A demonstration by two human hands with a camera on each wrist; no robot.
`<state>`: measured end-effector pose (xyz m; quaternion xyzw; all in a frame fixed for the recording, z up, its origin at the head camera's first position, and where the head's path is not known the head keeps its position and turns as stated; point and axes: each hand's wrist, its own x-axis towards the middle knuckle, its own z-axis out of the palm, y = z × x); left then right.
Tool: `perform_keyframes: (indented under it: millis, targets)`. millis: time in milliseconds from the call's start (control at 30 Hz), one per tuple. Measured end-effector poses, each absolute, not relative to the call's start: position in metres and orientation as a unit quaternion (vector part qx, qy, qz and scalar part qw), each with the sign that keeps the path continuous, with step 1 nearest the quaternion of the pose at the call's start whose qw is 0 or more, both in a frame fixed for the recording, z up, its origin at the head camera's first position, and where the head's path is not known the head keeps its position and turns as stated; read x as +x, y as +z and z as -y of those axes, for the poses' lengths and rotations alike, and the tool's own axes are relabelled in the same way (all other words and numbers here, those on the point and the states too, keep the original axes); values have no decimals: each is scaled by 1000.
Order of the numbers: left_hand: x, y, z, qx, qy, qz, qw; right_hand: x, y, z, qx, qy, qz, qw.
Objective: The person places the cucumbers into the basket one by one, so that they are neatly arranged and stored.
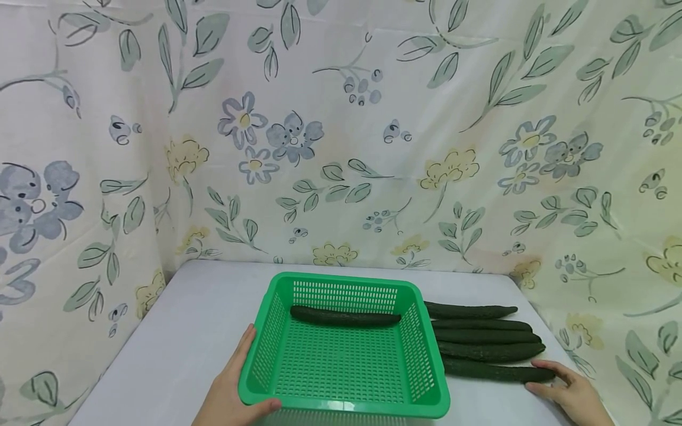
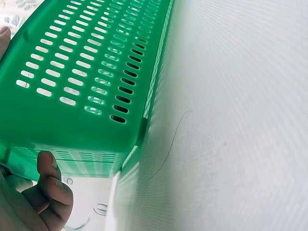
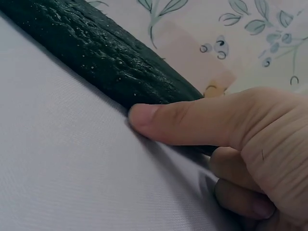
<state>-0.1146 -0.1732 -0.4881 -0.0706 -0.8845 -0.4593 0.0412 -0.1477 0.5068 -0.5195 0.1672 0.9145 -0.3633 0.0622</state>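
Note:
A green plastic basket (image 1: 341, 402) with slotted walls stands on the white table. Inside it, along the far wall, lies one dark green cucumber (image 1: 346, 317). My left hand (image 1: 229, 384) holds the basket's near left corner, thumb on the front rim and fingers along the left side. In the left wrist view the basket's wall (image 2: 72, 125) fills the upper left, beside curled fingers (image 2: 60, 192). Over on the right, my right hand (image 1: 570, 393) pinches the right end of the nearest cucumber (image 1: 495, 371). That cucumber (image 3: 106, 57) still rests on the cloth in the right wrist view.
Several more cucumbers (image 1: 485, 336) lie side by side right of the basket, their left ends hidden behind it. The white tabletop (image 1: 176, 355) extends to the left. A floral curtain (image 1: 341, 148) hangs behind the table and along both sides.

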Motion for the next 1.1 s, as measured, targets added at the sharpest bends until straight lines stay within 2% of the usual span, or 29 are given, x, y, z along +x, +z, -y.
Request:
perform_keyframes:
  millis: [167, 433, 700, 1100]
  targets:
    - [-115, -489, 173, -72, -459, 885, 43, -146, -519, -502, 165, -379, -907, 87]
    - [-114, -490, 174, -79, -458, 884, 49, -141, -522, -502, 109, -385, -914, 74]
    - [-116, -493, 172, -82, -464, 881, 48, -143, -521, -508, 114, -398, -902, 123]
    - [-115, -489, 173, -84, -463, 881, 51, -142, -522, -508, 121, -402, -901, 111]
